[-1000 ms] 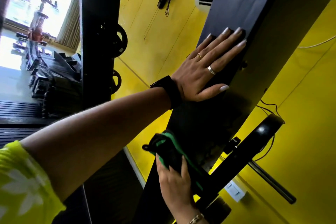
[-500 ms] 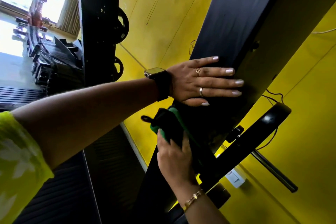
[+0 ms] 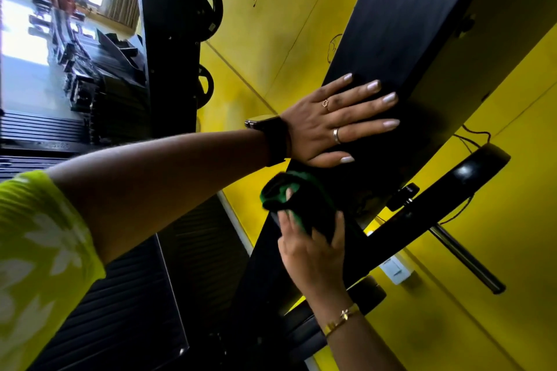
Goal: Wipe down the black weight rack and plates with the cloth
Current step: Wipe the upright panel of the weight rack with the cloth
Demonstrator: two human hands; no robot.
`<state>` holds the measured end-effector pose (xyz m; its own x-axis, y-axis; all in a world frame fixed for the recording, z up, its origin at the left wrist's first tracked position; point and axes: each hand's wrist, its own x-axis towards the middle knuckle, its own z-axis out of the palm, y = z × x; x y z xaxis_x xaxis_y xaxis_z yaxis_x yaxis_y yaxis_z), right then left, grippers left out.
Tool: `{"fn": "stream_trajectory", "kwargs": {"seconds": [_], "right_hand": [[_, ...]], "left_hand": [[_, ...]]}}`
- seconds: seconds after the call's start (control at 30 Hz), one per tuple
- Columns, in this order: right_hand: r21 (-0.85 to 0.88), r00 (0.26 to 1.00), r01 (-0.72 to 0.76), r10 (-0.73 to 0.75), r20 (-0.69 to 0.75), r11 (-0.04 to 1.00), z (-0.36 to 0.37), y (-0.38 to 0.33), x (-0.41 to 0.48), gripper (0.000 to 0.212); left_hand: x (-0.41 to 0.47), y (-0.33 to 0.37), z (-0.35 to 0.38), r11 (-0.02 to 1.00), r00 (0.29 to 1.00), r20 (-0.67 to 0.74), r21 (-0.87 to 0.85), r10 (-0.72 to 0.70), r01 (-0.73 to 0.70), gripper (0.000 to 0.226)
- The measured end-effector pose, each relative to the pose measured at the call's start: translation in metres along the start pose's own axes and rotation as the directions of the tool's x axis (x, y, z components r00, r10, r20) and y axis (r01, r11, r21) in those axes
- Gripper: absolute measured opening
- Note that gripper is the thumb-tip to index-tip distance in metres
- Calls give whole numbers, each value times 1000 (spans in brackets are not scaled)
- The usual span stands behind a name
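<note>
Left hand (image 3: 319, 126): fingers (image 3: 361, 92) straight and spread, laid flat on the black weight rack (image 3: 407, 39) beam. It grips nothing.

Right hand (image 3: 313, 253): fingers (image 3: 339, 229) curled round the green-and-black cloth (image 3: 281, 194), pressing it against the same beam just below the left thumb.

A watch (image 3: 272, 138) sits on the left wrist and a bracelet (image 3: 342, 321) on the right.

A second upright (image 3: 171, 39) carries two plates (image 3: 212, 9); the sticker (image 3: 212, 28) there is too small to read. Scribbles on the yellow wall (image 3: 271, 39) are not legible. A white wall socket (image 3: 394, 269) is mounted near a chrome bar (image 3: 467, 259).
</note>
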<state>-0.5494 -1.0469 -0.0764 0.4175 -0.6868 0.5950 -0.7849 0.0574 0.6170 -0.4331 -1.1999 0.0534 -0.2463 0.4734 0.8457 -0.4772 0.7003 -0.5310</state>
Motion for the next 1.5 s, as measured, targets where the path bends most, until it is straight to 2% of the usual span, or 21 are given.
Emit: {"fn": "stream_trajectory", "kwargs": {"seconds": [0.03, 0.1, 0.2, 0.3, 0.4, 0.47, 0.53, 0.6, 0.73, 0.83, 0.9, 0.93, 0.97, 1.03, 1.13, 1.23, 1.37, 1.5], "right_hand": [[-9, 999, -31, 31, -34, 999, -1, -2, 9, 44], [-13, 999, -48, 48, -11, 999, 5, -9, 16, 45], [-17, 979, 26, -22, 203, 1000, 27, -28, 2, 55], [3, 898, 140, -128, 420, 990, 49, -44, -28, 58], [36, 800, 256, -233, 553, 966, 62, -51, -59, 56], [64, 758, 292, -272, 592, 954, 64, -53, -71, 53], [62, 760, 290, -269, 592, 955, 62, -53, -76, 50], [53, 793, 243, -230, 564, 968, 55, -50, -72, 50], [123, 961, 10, -43, 272, 992, 36, -34, -42, 67], [70, 994, -63, 56, 96, 996, 28, -32, -16, 43], [50, 993, -60, 54, 105, 997, 34, -39, -9, 40], [57, 989, -39, 30, 145, 998, 40, -43, -11, 38], [68, 976, -2, -13, 216, 998, 46, -47, -16, 45], [53, 928, 75, -89, 361, 996, 59, -54, -31, 57], [40, 844, 192, -186, 503, 981, 74, -58, -67, 49], [82, 773, 252, -252, 583, 964, 79, -59, -90, 52], [153, 855, 140, -198, 480, 978, 62, -55, -77, 47], [220, 975, -64, 14, 220, 973, 38, -39, -50, 56]], "left_hand": [[-2, 2, 0, 1000, 1000, -1, -8, -11, 11, 63], [-3, 4, 1, 1000, 1000, -9, -21, -22, 22, 63], [-3, 5, 2, 999, 999, -14, -22, -36, 36, 61], [-4, 7, 1, 994, 995, 0, -45, -96, 96, 56], [-5, 10, 2, 990, 991, 3, -40, -133, 133, 55], [-5, 9, 1, 989, 990, 4, -41, -143, 143, 55], [-4, 9, 0, 988, 989, 5, -46, -149, 149, 54], [-3, 10, 0, 987, 988, 1, -43, -153, 153, 54], [-3, 11, 0, 984, 985, 17, -41, -170, 171, 55], [-4, 12, -1, 984, 985, 40, -50, -168, 170, 54], [-2, 14, -1, 987, 988, 52, -53, -147, 150, 54], [-2, 14, -1, 989, 990, 52, -55, -134, 137, 54], [-2, 14, -2, 991, 991, 50, -48, -124, 126, 55], [-2, 14, -3, 993, 991, 64, -13, -117, 118, 59], [-4, 16, -4, 992, 987, 100, 23, -126, 125, 66], [-4, 20, -5, 994, 988, 116, 9, -106, 106, 68], [-4, 18, -3, 996, 991, 106, -25, -80, 83, 65], [-4, 14, 0, 994, 985, 138, -34, -99, 105, 55]]}}
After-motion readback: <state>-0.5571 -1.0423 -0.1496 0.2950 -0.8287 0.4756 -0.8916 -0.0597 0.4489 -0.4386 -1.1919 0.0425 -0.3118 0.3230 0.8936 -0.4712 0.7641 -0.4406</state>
